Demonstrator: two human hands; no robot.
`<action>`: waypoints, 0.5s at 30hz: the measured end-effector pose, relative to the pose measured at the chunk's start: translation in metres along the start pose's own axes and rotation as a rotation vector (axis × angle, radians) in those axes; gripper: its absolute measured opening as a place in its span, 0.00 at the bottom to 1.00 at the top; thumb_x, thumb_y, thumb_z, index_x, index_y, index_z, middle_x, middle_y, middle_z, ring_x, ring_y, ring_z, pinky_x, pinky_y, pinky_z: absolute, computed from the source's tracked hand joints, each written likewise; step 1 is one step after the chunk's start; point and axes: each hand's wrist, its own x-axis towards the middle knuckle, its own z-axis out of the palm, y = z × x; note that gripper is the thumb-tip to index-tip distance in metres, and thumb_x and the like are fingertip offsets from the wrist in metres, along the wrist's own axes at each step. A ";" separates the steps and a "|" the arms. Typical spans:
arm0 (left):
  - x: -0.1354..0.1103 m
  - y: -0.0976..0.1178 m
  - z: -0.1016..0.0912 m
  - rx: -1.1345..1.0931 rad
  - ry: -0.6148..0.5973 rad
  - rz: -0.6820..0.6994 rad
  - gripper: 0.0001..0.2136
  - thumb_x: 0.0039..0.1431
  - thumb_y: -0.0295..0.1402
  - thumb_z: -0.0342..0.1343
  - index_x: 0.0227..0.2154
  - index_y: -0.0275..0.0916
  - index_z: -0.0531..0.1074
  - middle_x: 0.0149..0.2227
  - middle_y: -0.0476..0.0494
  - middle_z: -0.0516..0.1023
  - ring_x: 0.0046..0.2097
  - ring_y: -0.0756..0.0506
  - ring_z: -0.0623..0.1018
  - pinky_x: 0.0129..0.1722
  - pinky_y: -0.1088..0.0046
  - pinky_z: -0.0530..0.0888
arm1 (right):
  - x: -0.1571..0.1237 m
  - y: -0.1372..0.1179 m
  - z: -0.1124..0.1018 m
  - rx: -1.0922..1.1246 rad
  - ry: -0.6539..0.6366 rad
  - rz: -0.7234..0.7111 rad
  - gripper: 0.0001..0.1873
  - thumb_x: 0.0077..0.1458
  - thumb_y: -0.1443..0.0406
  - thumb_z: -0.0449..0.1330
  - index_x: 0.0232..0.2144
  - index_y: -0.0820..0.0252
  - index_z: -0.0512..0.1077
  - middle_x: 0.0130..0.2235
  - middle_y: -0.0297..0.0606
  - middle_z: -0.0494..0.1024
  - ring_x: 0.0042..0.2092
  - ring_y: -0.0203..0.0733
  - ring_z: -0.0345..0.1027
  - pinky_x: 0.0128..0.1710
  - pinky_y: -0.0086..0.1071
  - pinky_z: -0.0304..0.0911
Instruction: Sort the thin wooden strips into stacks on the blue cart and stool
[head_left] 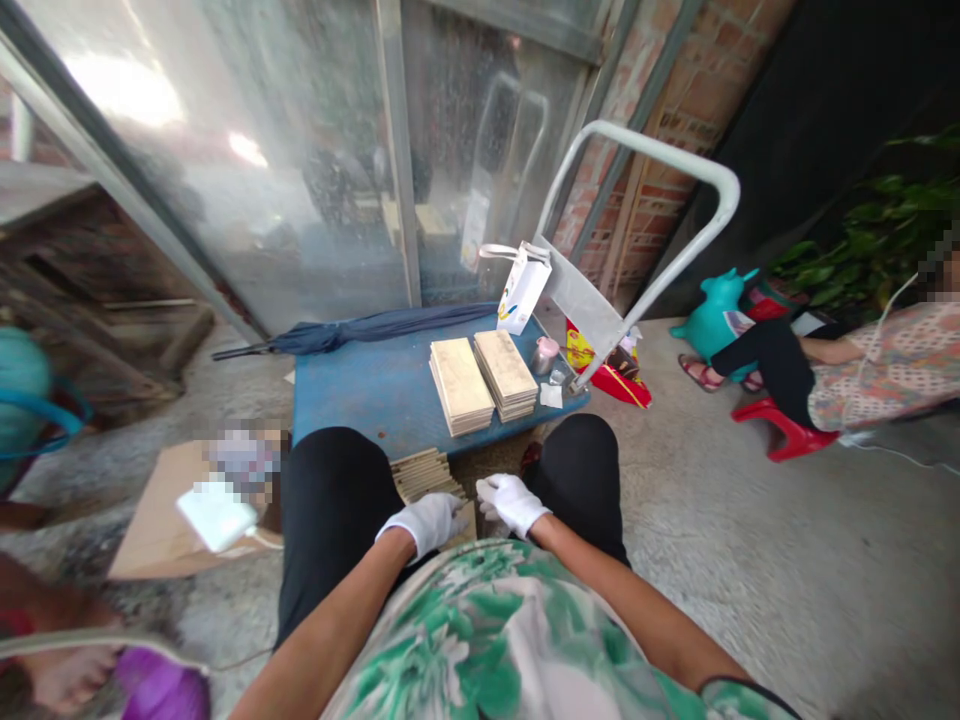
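Both my hands wear white gloves and meet between my knees. My left hand [427, 520] rests with curled fingers on a stack of thin beige boards [424, 472] standing in a box on the ground. My right hand [511, 500] is closed beside it at the box's right edge; what it grips is hidden. Two more stacks of the same boards [484, 380] lie side by side on a blue cart deck [360, 390] ahead of my knees.
The cart has a bent white handle [697, 170]; a white paper bag [523, 288], a small pink cup [544, 353] and a folded blue umbrella [360, 330] lie on it. A flat cardboard box [165, 520] sits left. Another person sits on a red stool [787, 430] at right.
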 end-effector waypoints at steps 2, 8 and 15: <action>0.001 -0.001 0.001 0.002 -0.003 0.004 0.14 0.55 0.39 0.52 0.39 0.39 0.77 0.39 0.40 0.81 0.41 0.40 0.79 0.42 0.70 0.72 | -0.001 -0.001 -0.001 -0.015 -0.003 0.006 0.19 0.57 0.50 0.60 0.34 0.61 0.74 0.30 0.37 0.76 0.28 0.34 0.68 0.28 0.25 0.62; -0.001 -0.003 0.002 0.002 0.016 0.028 0.15 0.56 0.39 0.51 0.40 0.38 0.77 0.40 0.37 0.80 0.41 0.38 0.79 0.42 0.68 0.72 | -0.007 -0.006 -0.004 -0.087 -0.016 0.010 0.19 0.56 0.50 0.60 0.34 0.62 0.74 0.28 0.37 0.75 0.28 0.35 0.68 0.28 0.26 0.62; -0.002 -0.005 0.004 -0.020 0.040 0.045 0.16 0.56 0.39 0.51 0.40 0.37 0.78 0.40 0.34 0.80 0.40 0.36 0.79 0.41 0.65 0.72 | -0.016 -0.015 -0.004 -0.190 -0.038 0.014 0.21 0.59 0.50 0.57 0.32 0.63 0.73 0.27 0.38 0.75 0.27 0.34 0.68 0.28 0.26 0.62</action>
